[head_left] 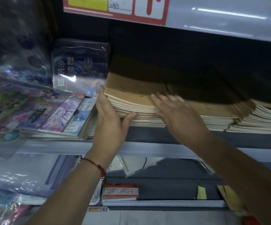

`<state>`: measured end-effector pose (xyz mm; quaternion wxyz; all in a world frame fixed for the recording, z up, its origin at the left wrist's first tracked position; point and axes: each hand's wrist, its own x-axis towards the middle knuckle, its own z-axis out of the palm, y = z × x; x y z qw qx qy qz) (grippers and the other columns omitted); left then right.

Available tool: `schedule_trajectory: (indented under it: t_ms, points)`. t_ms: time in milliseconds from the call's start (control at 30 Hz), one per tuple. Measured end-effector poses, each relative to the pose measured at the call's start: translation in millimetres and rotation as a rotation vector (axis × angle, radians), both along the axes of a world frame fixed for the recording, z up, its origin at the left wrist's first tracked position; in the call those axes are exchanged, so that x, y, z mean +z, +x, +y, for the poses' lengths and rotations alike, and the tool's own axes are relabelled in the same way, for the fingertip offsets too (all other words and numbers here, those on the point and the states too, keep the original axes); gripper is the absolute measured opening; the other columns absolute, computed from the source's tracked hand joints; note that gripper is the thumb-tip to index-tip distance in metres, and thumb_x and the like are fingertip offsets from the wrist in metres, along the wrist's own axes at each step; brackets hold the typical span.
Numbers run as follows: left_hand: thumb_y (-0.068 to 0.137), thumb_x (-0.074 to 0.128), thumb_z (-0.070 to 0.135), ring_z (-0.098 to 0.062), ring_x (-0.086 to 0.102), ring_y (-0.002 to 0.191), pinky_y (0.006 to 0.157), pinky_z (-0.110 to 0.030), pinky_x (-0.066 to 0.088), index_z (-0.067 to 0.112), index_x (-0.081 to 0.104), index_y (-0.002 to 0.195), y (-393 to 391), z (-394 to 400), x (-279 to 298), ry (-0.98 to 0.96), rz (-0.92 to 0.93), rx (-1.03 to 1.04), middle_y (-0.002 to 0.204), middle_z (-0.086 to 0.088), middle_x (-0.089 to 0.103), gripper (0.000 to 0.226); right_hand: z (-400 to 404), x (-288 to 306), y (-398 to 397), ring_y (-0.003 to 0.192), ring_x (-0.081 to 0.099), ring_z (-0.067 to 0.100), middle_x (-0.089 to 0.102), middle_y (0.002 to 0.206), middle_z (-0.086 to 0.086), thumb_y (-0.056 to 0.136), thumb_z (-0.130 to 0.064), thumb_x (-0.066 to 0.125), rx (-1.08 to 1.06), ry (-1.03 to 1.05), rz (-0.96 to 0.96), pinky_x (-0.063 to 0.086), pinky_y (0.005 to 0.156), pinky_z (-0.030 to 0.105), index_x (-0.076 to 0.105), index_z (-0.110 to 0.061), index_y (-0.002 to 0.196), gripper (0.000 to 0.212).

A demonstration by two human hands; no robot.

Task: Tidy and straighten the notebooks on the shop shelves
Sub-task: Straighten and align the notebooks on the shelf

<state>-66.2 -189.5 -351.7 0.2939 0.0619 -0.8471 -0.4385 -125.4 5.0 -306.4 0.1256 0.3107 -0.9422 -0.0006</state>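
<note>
From the head camera, two bare arms reach up to a shop shelf point(147, 147). A stack of brown notebooks point(131, 98) lies flat on this shelf, between the two hands.

The left hand point(110, 119) stands on its edge against the left side of the stack. Its fingers are straight and point up, and its thumb touches the front of the pages. This grip is open and holds nothing. A red string bracelet point(97, 166) is tied round the left wrist.

The right hand point(173, 111) lies flat on top of the stack, palm down, fingers spread and straight. It looks blurry. This grip is open too, pressing on the top cover.

To the right of the right hand, more brown notebooks point(245, 114) lie in a slanted, fanned pile on the same shelf.

To the left of the left hand lie bright cartoon books in shiny plastic point(53, 114), and a dark packet point(80, 65) stands upright behind them.

Below the hands, on the lower shelf, sits a box marked COPY PAPER point(120, 191) and a spiral notebook point(131, 166)
</note>
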Motion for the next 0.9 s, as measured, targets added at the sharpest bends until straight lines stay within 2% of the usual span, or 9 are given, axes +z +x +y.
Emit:
schedule_trajectory:
  t_ms: [167, 233, 333, 433, 533, 667, 767, 833, 900]
  points:
    - [0.088, 0.069, 0.044, -0.02, 0.017, 0.15, 0.118, -0.03, 0.026, 0.013, 0.001, 0.159, 18, 10, 15, 0.006, -0.02, 0.152, 0.163, -0.011, 0.017, 0.103, -4, 5, 23, 0.151, 0.018, 0.02, 0.023, 0.164, 0.0, 0.107, -0.037, 0.034, -0.047, -0.156, -0.047, 0.003, 0.119, 0.027, 0.021, -0.024, 0.158, 0.054]
    - [0.093, 0.065, 0.043, -0.019, 0.034, 0.139, 0.113, -0.025, 0.031, 0.014, 0.027, 0.152, 37, 18, 15, 0.064, 0.044, 0.198, 0.149, -0.008, 0.037, 0.076, -4, 6, 46, 0.136, 0.041, 0.012, 0.048, 0.146, -0.007, 0.105, -0.03, 0.045, -0.048, -0.518, -0.038, 0.026, 0.112, 0.018, 0.048, -0.023, 0.145, 0.041]
    - [0.097, 0.061, 0.035, -0.014, 0.058, 0.081, 0.074, -0.033, 0.049, 0.014, 0.059, 0.1, 56, 35, 23, 0.562, 0.028, 0.045, 0.087, 0.0, 0.06, 0.021, -8, 13, 65, 0.087, 0.064, 0.004, 0.071, 0.089, -0.009, 0.101, -0.023, 0.053, -0.14, -1.091, -0.511, 0.05, 0.075, 0.014, 0.072, -0.021, 0.093, 0.021]
    - [0.103, 0.05, 0.026, -0.015, 0.055, 0.06, 0.058, -0.029, 0.045, 0.011, 0.06, 0.083, 34, 26, 30, 0.841, -0.158, -0.027, 0.066, -0.002, 0.059, 0.027, -19, 12, 46, 0.079, 0.069, 0.008, 0.074, 0.084, -0.003, 0.096, -0.025, 0.06, -0.164, -0.921, -0.87, 0.055, 0.073, 0.021, 0.076, -0.019, 0.086, 0.02]
    - [0.105, 0.044, 0.023, -0.014, 0.056, 0.057, 0.06, -0.03, 0.044, 0.015, 0.062, 0.079, 14, 14, 36, 0.807, -0.161, 0.011, 0.065, -0.002, 0.065, 0.033, -33, 11, 23, 0.089, 0.072, 0.015, 0.077, 0.087, -0.002, 0.091, -0.025, 0.067, -0.168, -0.916, -0.887, 0.057, 0.086, 0.033, 0.079, -0.018, 0.085, 0.015]
    - [0.102, 0.045, 0.02, -0.012, 0.054, 0.058, 0.061, -0.03, 0.044, 0.015, 0.062, 0.078, 12, 15, 28, 0.72, -0.138, 0.059, 0.064, 0.0, 0.063, 0.029, -45, 4, 20, 0.084, 0.074, 0.017, 0.077, 0.08, 0.001, 0.087, -0.018, 0.069, -0.246, -1.034, -0.866, 0.059, 0.085, 0.035, 0.08, -0.012, 0.081, 0.014]
    - [0.098, 0.055, 0.024, -0.014, 0.056, 0.068, 0.072, -0.04, 0.047, 0.02, 0.057, 0.079, 19, 16, 27, 0.612, -0.17, 0.034, 0.07, 0.003, 0.06, 0.02, -42, -1, 34, 0.084, 0.072, 0.011, 0.077, 0.082, -0.003, 0.09, -0.019, 0.064, -0.244, -1.07, -0.816, 0.058, 0.084, 0.033, 0.079, -0.015, 0.083, 0.017]
    - [0.097, 0.06, 0.026, -0.008, 0.055, 0.069, 0.07, -0.031, 0.045, 0.023, 0.055, 0.081, 28, 16, 26, 0.515, -0.093, 0.055, 0.072, 0.009, 0.058, 0.017, -37, -2, 47, 0.083, 0.069, 0.011, 0.075, 0.082, -0.004, 0.093, -0.015, 0.061, -0.273, -1.262, -0.695, 0.057, 0.079, 0.029, 0.076, -0.016, 0.083, 0.018]
    - [0.096, 0.062, 0.027, -0.002, 0.058, 0.087, 0.078, -0.023, 0.045, 0.027, 0.055, 0.098, 36, 15, 27, 0.476, 0.075, 0.117, 0.095, 0.008, 0.062, 0.008, -34, -1, 59, 0.089, 0.064, 0.005, 0.071, 0.094, -0.006, 0.094, -0.016, 0.061, -0.292, -1.47, -0.475, 0.049, 0.075, 0.017, 0.072, -0.021, 0.096, 0.013]
